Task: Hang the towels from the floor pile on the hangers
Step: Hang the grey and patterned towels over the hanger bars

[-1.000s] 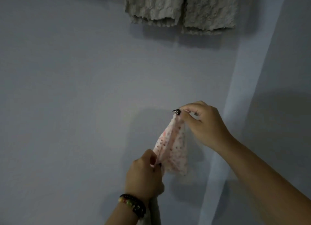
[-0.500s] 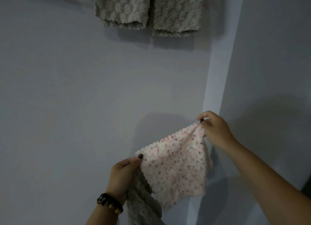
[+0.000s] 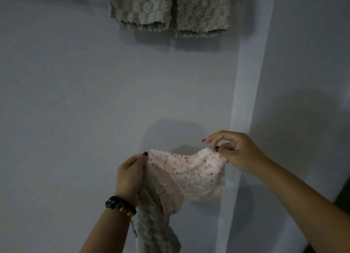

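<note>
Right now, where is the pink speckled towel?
The pink speckled towel is low centre in the head view, stretched between the left hand and right hand, below the hung grey towels.

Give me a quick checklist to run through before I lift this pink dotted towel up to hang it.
1. Left hand grips one top corner of the pink dotted towel: ok.
2. Right hand pinches the other top corner: ok.
3. Top edge pulled straight: not ok, it sags between the hands.
4. Left hand free of other cloth: not ok, a grey towel hangs from it too.
5. Free hanger within view: cannot tell, only the two grey towels on the wall show, their hangers cut off by the frame.
</note>
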Demonstrator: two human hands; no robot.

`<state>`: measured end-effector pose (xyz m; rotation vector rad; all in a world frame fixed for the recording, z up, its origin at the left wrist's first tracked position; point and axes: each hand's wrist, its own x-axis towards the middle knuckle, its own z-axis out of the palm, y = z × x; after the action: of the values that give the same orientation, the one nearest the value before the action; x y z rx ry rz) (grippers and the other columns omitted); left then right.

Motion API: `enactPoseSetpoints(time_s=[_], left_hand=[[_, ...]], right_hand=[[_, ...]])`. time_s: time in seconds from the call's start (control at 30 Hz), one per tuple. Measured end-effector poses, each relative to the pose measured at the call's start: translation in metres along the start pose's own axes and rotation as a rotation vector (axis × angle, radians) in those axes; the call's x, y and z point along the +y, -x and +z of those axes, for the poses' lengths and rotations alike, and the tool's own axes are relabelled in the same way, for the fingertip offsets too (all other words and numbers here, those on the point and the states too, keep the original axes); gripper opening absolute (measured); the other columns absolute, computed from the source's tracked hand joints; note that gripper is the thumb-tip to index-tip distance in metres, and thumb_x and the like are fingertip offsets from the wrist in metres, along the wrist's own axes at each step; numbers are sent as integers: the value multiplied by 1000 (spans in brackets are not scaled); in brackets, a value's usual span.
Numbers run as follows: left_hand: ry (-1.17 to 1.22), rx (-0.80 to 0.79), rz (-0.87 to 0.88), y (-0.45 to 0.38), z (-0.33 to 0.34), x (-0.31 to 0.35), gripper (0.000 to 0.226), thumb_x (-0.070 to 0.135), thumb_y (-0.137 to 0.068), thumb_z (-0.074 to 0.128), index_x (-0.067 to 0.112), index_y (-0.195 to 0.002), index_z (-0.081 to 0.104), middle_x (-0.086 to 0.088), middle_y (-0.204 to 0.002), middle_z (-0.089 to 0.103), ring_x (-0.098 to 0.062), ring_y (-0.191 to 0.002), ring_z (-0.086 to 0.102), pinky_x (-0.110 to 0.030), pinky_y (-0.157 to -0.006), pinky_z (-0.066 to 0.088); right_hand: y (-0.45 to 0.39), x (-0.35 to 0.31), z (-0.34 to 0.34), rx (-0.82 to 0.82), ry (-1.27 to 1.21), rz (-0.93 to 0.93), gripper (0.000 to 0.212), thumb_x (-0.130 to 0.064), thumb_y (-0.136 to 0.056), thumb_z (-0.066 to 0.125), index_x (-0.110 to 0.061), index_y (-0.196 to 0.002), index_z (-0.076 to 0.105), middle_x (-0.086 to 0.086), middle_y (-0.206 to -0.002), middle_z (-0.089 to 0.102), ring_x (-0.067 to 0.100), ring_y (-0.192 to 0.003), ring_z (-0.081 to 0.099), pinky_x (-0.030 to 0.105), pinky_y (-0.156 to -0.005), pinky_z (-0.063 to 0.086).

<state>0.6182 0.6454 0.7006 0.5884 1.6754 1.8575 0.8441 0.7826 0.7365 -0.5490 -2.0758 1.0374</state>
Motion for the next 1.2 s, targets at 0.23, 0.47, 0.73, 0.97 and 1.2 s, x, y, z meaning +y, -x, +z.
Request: enactPoseSetpoints(time_s=[0.23, 0.47, 0.73, 0.97, 1.2], left_hand=[[-25, -29, 24, -11, 3, 18, 22, 21, -95, 59, 11, -80, 73, -13, -86, 73, -31, -85, 67, -42, -77, 58], [5, -44, 59, -15, -6, 28, 24, 19, -96, 57, 3, -85, 72, -17, -83, 73, -30, -77, 68, -42, -72, 58], [18, 100, 54, -35, -28, 23, 20, 18, -96, 58, 7, -82, 67, -13, -82, 61, -25, -78, 56, -35, -72, 49], [26, 81, 82, -39, -34, 24, 19, 17, -94, 61, 12, -78, 70, -5, -83, 68, -24, -81, 63, -31, -68, 53], [-18, -192, 121, -14, -19, 34, 16, 12, -89, 66, 8, -78, 76, -15, -83, 75, -28, -78, 69, -38, -76, 58]], right_hand=[[-6, -35, 26, -159, -250, -12, 34, 9, -70, 46, -15, -71, 69, 4, -86, 73, 16, -85, 68, 21, -67, 51], [-13, -57, 32, -248, -313, -22, 37, 15, -79, 42, -10, -77, 69, 8, -96, 75, 16, -97, 69, 26, -66, 54], [-21, -55, 37, -309, -295, 107, 31, 14, -72, 62, 3, -101, 61, 19, -108, 68, 24, -100, 69, 32, -94, 52], [-28, -50, 38, -197, 60, 91, 17, 7, -87, 61, -7, -82, 69, 10, -79, 74, 16, -71, 72, 20, -64, 55], [-30, -53, 42, -115, 382, -270, 20, -8, -84, 69, -27, -78, 69, -10, -81, 69, 6, -85, 63, 19, -80, 46]])
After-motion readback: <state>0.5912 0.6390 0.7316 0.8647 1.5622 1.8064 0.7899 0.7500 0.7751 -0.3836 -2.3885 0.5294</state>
